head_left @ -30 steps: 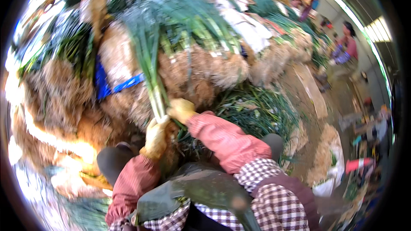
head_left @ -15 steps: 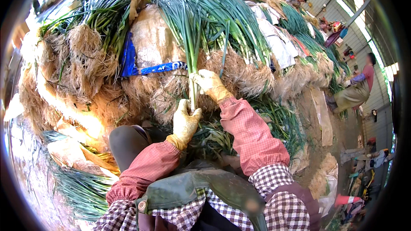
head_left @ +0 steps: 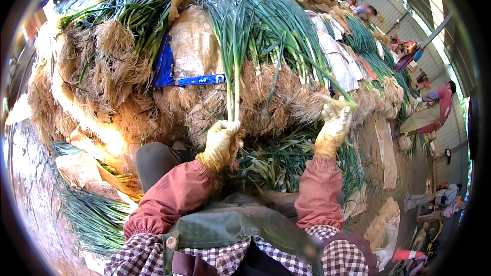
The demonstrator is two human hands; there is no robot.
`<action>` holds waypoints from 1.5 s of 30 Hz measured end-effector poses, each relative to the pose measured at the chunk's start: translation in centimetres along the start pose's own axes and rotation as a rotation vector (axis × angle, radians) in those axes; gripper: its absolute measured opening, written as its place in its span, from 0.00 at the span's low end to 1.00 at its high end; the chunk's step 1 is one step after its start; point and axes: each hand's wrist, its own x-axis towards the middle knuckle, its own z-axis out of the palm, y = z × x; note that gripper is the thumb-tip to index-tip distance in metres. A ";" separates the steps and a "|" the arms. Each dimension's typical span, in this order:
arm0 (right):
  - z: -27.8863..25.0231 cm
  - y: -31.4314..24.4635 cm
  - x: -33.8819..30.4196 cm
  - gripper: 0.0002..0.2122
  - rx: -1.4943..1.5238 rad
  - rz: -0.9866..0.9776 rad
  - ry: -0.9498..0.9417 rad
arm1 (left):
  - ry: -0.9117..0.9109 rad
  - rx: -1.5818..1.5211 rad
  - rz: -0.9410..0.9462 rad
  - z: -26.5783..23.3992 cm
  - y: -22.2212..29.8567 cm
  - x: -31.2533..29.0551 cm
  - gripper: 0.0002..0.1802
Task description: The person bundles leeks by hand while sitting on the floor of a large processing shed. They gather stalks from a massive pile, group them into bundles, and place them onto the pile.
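Long green onions (head_left: pixel 234 79) stand upright from my left hand (head_left: pixel 220 145), which is closed round their root end; some roots hang out below the fist. Their green tops lie against the heap of green onions (head_left: pixel 286 25) ahead. To the right, my right hand (head_left: pixel 333 130) pinches a loose green onion leaf (head_left: pixel 343 103) by its pale, broad base. That leaf trails up and left over the heap. Both hands wear yellowed, dirty gloves, below pinkish checked sleeve covers. A thick fringe of tan roots (head_left: pixel 263 92) hangs along the heap's near side.
A blue plastic strip (head_left: pixel 199 79) crosses the heap. Stripped leaves (head_left: pixel 273 161) litter the ground before my knees. More green onions (head_left: pixel 94 225) lie at lower left beside tan sheeting (head_left: pixel 94 179). At the right, another person (head_left: pixel 434 112) bends beside the rows.
My right hand has moved right, away from the stems, and now holds a loose leaf. My left hand keeps its hold on the green onions. The view has shifted slightly.
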 end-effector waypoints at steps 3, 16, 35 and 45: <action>0.1 6.5 -2.1 0.16 -0.595 0.620 -0.318 | -0.221 -0.128 -0.162 0.0 0.7 -0.8 0.09; 1.4 16.0 -9.8 0.10 -0.534 0.380 -1.003 | 0.000 -0.165 -0.154 -1.8 -1.1 0.8 0.07; 5.0 12.8 -5.8 0.09 -0.642 0.324 -0.919 | -0.062 0.092 -0.065 0.2 3.1 -2.9 0.13; 13.5 15.0 2.6 0.09 -1.414 -0.212 -0.819 | -0.081 0.064 0.138 0.7 7.8 -2.1 0.11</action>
